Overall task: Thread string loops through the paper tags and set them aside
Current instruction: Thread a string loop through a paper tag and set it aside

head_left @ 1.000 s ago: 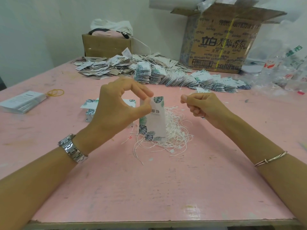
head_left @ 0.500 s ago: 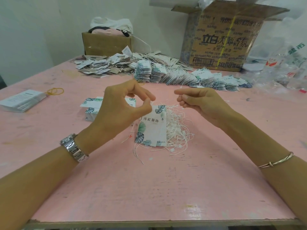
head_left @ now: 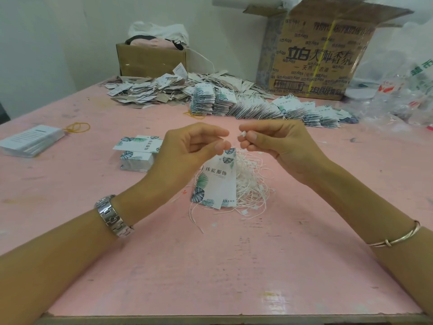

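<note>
A white paper tag (head_left: 216,181) printed with green leaves hangs upright above the pink table (head_left: 210,266). My left hand (head_left: 187,151) pinches its top corner between thumb and fingers. My right hand (head_left: 274,141), close to the left one, pinches the small white end of a string (head_left: 243,134) between thumb and forefinger. A tangled heap of white string loops (head_left: 251,184) lies on the table right behind the tag. Small stacks of unstrung tags (head_left: 138,152) sit left of my left hand.
Rows of strung tags (head_left: 269,106) and a loose pile of brown-and-white tags (head_left: 145,90) fill the table's far side. Behind them stand a small open carton (head_left: 150,57) and a big printed carton (head_left: 321,55). Plastic bags (head_left: 403,90) lie far right; a card stack (head_left: 30,140) and yellow rubber bands (head_left: 77,127) far left.
The tag has turned to show its printed face and hangs a little lower. My right hand has moved left and up toward my left hand, now pinching a string end.
</note>
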Tool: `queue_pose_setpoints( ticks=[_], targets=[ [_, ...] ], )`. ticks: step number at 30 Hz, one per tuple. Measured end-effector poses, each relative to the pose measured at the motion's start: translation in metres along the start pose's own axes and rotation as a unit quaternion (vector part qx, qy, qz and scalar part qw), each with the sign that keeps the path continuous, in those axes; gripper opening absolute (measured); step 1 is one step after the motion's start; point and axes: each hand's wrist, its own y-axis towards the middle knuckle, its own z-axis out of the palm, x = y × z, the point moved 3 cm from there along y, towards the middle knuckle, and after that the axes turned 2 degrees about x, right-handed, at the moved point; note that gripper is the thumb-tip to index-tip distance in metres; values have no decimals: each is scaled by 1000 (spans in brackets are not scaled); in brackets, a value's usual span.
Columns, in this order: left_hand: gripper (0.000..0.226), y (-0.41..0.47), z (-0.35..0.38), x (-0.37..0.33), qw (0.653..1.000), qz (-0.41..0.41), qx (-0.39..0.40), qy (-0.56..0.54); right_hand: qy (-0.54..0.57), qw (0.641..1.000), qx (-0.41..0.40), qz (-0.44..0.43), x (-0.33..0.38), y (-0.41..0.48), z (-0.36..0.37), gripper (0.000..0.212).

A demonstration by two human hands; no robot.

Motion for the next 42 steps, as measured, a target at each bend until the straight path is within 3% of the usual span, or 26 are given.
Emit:
queue_pose_setpoints(
  ticks=[14, 34, 42],
  targets=[
    [5, -4, 1, -2, 995, 8, -28, 99, -147, 987, 26, -57, 6, -5, 19, 10],
    [8, -6, 1, -3, 988, 31, -19, 149, -204, 977, 12, -67, 9, -8, 21, 13],
    [4, -8, 1, -7, 965, 90, 6, 245, -184, 982, 25, -32, 4, -11, 27, 14]
  ],
)
